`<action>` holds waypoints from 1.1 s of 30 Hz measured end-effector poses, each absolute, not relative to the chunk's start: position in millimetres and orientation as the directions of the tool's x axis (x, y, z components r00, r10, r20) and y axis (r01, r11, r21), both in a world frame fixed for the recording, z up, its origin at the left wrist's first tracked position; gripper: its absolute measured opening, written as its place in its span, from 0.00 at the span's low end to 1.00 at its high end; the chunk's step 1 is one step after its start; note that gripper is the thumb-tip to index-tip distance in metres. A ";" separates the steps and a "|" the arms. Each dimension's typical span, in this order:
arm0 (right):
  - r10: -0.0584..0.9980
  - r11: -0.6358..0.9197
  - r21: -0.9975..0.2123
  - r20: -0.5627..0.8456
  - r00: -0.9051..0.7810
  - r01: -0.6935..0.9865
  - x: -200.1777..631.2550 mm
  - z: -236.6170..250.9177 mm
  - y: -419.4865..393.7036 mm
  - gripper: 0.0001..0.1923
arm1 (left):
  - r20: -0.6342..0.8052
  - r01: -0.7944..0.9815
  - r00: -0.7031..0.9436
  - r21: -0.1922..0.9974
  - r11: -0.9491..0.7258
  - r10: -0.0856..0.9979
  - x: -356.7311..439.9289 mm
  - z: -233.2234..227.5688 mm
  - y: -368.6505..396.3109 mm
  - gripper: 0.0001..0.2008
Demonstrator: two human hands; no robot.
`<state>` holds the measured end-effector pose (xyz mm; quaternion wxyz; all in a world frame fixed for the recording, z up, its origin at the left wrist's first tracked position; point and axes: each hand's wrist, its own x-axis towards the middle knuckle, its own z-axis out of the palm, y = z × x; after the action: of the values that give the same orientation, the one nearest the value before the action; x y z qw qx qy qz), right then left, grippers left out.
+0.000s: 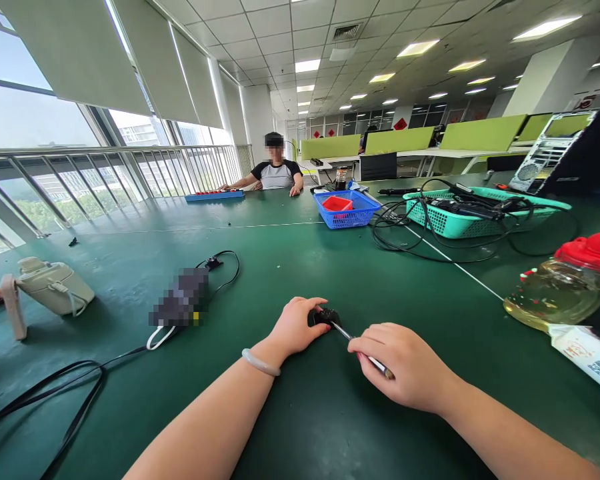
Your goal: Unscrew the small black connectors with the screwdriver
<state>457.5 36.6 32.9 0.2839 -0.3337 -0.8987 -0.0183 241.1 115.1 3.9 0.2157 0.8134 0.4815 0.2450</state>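
Observation:
My left hand is closed around a small black part resting on the green table. A pale bangle circles that wrist. In my right hand is a slim tool with a thin metal shaft that looks like a screwdriver. Its tip meets the right side of the black part, and its handle end pokes out under my fingers. What kind of part the black piece is, I cannot make out, since my fingers cover some of it.
To the left lie a blurred dark device with a cord and a beige bottle. Farther back are a blue basket and a teal basket of cables. A red-lidded jar stands right. Another person sits opposite.

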 end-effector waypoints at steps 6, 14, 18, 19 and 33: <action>0.588 0.776 -0.149 0.524 -0.616 0.613 456.6 31.7 36.6 0.10 | 0.185 0.677 0.405 0.598 -0.430 0.895 240.5 6.6 114.3 0.20; 0.594 0.770 -0.135 0.508 -0.624 0.624 456.3 30.1 36.8 0.11 | 0.203 0.685 0.404 0.579 -0.442 0.892 240.4 6.6 112.7 0.19; 0.581 0.777 -0.126 0.520 -0.626 0.617 456.0 29.5 36.3 0.11 | 0.206 0.679 0.414 0.579 -0.451 0.887 240.4 6.5 112.7 0.17; 0.581 0.776 -0.127 0.525 -0.622 0.618 456.1 29.2 36.3 0.11 | 0.207 0.678 0.413 0.580 -0.451 0.887 240.4 6.5 112.6 0.17; 0.626 0.748 -0.197 0.528 -0.574 0.634 460.4 26.1 40.7 0.10 | 0.182 0.682 0.415 0.587 -0.437 0.892 240.6 7.6 113.5 0.16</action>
<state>460.4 40.7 26.1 0.2950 -0.3552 -0.8870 -0.0068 240.6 113.5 7.6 0.2173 0.8124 0.4842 0.2414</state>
